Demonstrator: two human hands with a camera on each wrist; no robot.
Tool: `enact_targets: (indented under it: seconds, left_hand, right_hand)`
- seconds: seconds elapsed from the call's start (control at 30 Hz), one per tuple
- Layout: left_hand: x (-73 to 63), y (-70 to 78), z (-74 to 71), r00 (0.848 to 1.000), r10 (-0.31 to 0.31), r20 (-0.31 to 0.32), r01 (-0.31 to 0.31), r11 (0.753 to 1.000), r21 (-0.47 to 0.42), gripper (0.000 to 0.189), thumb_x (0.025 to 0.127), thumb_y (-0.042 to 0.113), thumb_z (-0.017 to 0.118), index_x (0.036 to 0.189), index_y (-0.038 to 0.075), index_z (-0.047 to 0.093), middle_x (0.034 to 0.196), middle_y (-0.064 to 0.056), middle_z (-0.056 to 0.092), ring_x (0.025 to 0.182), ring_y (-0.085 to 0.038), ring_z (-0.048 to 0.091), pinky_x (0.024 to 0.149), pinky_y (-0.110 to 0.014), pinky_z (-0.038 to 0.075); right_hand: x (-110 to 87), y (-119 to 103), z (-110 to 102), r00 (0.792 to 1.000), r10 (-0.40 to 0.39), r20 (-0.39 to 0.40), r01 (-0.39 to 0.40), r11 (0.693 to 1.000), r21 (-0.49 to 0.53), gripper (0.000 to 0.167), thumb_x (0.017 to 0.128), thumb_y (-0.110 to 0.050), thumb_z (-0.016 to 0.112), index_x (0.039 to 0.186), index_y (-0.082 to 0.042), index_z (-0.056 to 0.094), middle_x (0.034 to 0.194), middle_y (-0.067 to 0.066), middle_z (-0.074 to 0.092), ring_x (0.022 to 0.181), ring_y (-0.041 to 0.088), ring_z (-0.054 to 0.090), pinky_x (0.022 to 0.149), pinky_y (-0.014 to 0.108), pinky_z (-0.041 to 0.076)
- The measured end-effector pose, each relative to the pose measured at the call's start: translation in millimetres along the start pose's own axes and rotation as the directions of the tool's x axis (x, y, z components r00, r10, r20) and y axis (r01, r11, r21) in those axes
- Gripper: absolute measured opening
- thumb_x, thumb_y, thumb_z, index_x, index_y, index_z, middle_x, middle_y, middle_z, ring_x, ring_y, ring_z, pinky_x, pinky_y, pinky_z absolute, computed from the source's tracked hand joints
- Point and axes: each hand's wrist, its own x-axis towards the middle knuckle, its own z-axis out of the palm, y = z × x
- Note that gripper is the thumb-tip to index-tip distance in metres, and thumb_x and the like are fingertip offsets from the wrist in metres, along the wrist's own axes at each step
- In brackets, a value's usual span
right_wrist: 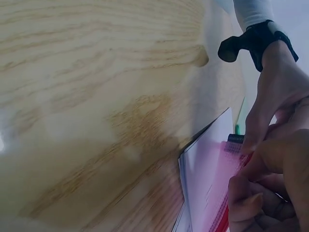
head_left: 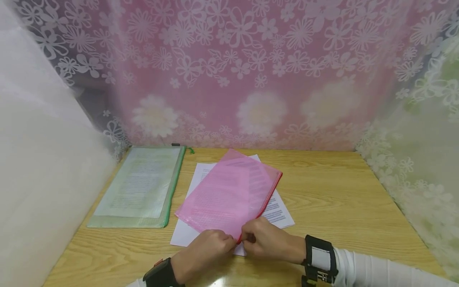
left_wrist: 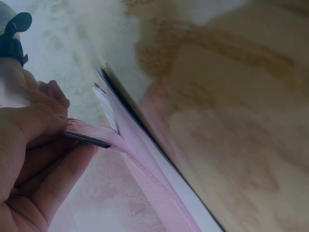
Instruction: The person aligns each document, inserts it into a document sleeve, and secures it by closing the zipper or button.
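Observation:
A translucent pink zip pouch (head_left: 226, 191) with a red zipper edge lies tilted over printed white sheets (head_left: 181, 233). My left hand (head_left: 208, 247) pinches the pouch's near corner between thumb and fingers. In the left wrist view a dark tab (left_wrist: 87, 140) on that corner sticks out from the fingers. Close beside it, my right hand (head_left: 265, 239) pinches the red zipper edge with thumb and curled forefinger. The right wrist view shows both hands nearly touching at the zipper (right_wrist: 223, 220). Whatever small part lies between the right fingertips is hidden.
A pale green zip pouch (head_left: 132, 183) with printed paper inside lies at the left of the wooden table (head_left: 333, 207). A pink flowered curtain (head_left: 229, 71) hangs along the back, with sheeting (head_left: 43, 159) on the left and a flowered curtain (head_left: 423, 131) on the right.

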Motion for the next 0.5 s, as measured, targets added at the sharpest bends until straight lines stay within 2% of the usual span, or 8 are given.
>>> enact_targets:
  seconds: [0.27, 0.5]
  left_hand:
    - [1.6, -0.7, -2.8, 0.999, -0.003, 0.042, 0.004, 0.999, -0.034, 0.027, 0.074, 0.006, 0.083, 0.071, 0.021, 0.061, 0.06, 0.013, 0.052, 0.054, 0.002, 0.045, 0.051, -0.014, 0.035]
    - [2.0, -1.5, -2.3, 0.998, -0.013, 0.062, 0.015, 1.0, -0.027, 0.025, 0.077, 0.006, 0.084, 0.071, 0.02, 0.064, 0.06, 0.012, 0.054, 0.053, 0.003, 0.042, 0.05, -0.013, 0.035]
  right_hand:
    - [-2.0, 14, -3, 0.998, 0.063, -0.006, -0.063, 0.998, 0.002, 0.025, 0.077, 0.002, 0.071, 0.069, -0.018, 0.06, 0.066, -0.018, 0.05, 0.062, -0.011, 0.043, 0.054, 0.006, 0.037]
    - [-3.1, 22, -6, 0.993, 0.115, 0.002, -0.115, 0.993, -0.002, 0.023, 0.079, 0.002, 0.072, 0.071, -0.018, 0.062, 0.067, -0.017, 0.055, 0.064, -0.009, 0.048, 0.055, 0.009, 0.044]
